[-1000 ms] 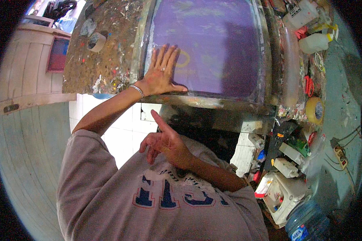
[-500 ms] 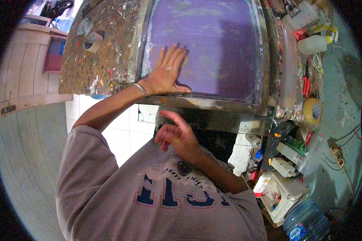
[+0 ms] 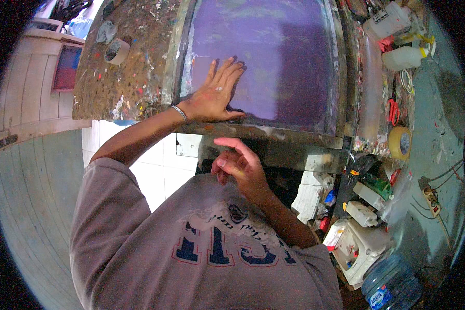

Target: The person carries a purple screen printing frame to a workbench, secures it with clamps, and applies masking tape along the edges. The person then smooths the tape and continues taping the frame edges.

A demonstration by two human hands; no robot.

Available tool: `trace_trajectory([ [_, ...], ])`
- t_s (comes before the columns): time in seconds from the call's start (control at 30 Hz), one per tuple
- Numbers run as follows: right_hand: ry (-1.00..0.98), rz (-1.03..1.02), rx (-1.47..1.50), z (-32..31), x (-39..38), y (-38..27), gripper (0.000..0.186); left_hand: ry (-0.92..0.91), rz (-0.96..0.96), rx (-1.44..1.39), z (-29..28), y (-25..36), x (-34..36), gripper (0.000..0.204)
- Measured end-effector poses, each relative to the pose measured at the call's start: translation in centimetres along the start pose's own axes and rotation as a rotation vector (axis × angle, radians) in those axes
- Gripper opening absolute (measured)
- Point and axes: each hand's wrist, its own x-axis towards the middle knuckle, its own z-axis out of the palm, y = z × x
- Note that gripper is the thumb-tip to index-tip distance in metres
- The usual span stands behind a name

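Note:
A framed screen-printing screen (image 3: 299, 103), its mesh coated purple, lies flat on the paint-spotted workbench. My left hand (image 3: 217, 95) rests palm down on its near left corner, fingers spread and thumb pointing right along the near edge. A bracelet circles that wrist. Apart from the frame, in front of my shirt, hovers my right hand (image 3: 238, 166). Its index finger is stretched out to the left while the other fingers curl loosely. Nothing shows in its grip. The palm of the left hand is hidden against the mesh.
On the bench's left part sits a tape roll (image 3: 117, 51). Along the right stand a spray bottle (image 3: 400, 58), red scissors (image 3: 393, 111) and a yellowish tape roll (image 3: 399, 143). Lower right are a cut-open white jug (image 3: 359, 248), a blue water bottle (image 3: 392, 281) and a power strip (image 3: 432, 201).
My right hand has shifted slightly right, its index finger turning more level. My left hand stays flat on the screen, and the view has moved a little.

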Motion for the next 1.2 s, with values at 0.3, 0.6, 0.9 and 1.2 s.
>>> trace_trajectory([
  [0.3, 0.091, -0.026, -0.036, -1.1, -0.6, -0.6, 0.034, 0.174, -0.111, 0.032, -0.1, -2.5, 1.9, 0.133],
  [0.6, 0.157, -0.118, -0.062, -2.3, -2.0, -1.9, 0.033, 0.398, -0.229, 0.168, -0.3, -9.7, 6.7, 0.131],
  [0.9, 0.173, -0.179, -0.052, -3.3, -3.5, -2.2, 0.030, 0.400, -0.603, 0.227, -1.7, -13.8, 10.0, 0.129],
  [1.2, 0.417, -0.138, 0.118, -6.6, -6.5, -1.3, 0.026, 0.271, -0.067, 0.239, 1.8, -7.0, 5.6, 0.084],
])
